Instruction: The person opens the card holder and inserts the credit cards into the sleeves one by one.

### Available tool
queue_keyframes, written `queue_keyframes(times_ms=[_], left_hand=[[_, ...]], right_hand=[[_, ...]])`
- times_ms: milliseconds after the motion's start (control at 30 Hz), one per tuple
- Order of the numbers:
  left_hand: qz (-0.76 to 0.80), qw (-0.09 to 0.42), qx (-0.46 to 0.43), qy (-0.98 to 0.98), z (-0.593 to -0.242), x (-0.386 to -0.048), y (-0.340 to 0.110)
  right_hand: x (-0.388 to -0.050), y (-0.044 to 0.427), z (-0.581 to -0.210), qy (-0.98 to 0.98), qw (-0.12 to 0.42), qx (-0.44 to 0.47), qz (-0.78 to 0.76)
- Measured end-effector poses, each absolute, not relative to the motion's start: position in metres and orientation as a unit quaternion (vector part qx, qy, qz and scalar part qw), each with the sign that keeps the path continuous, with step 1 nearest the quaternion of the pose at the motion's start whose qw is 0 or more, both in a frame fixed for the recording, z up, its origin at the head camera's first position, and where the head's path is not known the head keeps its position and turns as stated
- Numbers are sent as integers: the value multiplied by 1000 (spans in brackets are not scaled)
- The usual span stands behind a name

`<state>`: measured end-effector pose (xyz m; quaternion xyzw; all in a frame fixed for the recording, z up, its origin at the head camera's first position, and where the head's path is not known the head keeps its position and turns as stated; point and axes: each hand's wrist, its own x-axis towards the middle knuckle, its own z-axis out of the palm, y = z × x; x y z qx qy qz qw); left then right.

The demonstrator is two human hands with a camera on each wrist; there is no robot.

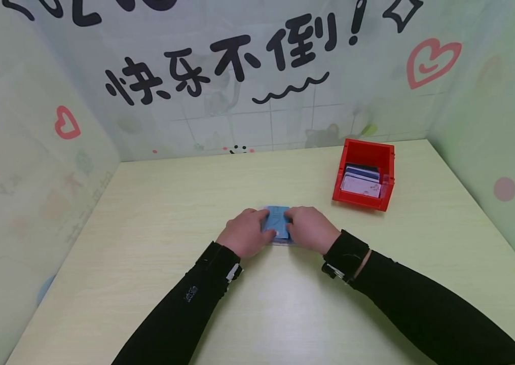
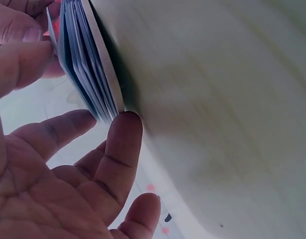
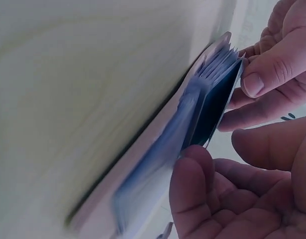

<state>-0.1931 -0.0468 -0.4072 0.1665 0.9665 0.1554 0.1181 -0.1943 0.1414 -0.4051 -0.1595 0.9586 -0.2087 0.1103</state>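
Note:
A small card holder (image 2: 87,64) with several clear sleeves and a pinkish back cover lies on the table, a light blue card (image 1: 278,222) uppermost. My left hand (image 1: 247,232) grips the holder's left side, thumb above and fingertips at its edge. From the other side my right hand (image 1: 310,229) holds the blue card's right edge between thumb and curled fingers. In the right wrist view the loose sleeves (image 3: 153,172) fan out beneath the dark side of the top card. Whether that card sits inside a sleeve, I cannot tell.
A red plastic bin (image 1: 362,203) stands at the back right, with several cards (image 1: 360,185) leaning inside it. The pale wooden table (image 1: 184,197) is bounded by a printed sheet (image 1: 239,121) behind and at both sides.

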Motion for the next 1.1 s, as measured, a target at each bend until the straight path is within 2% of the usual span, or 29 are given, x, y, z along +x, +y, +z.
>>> queue_keyframes(times_ms=[367,600,900,1100], left_hand=[[168,118,158,966,-407,-192,-45],[165,115,149,968,-410,-192,-44],[187,111,135,967,-412,-193,-44],[200,107,126,966,-412,-194,-45]], right_hand=[[-189,138,-409,960,63,-221,-160],[-186,145,-409,958,90,-217,-165],[-184,185,-399,960,87,-93,-248],[-185,202,-403,962,139,-73,-223]])
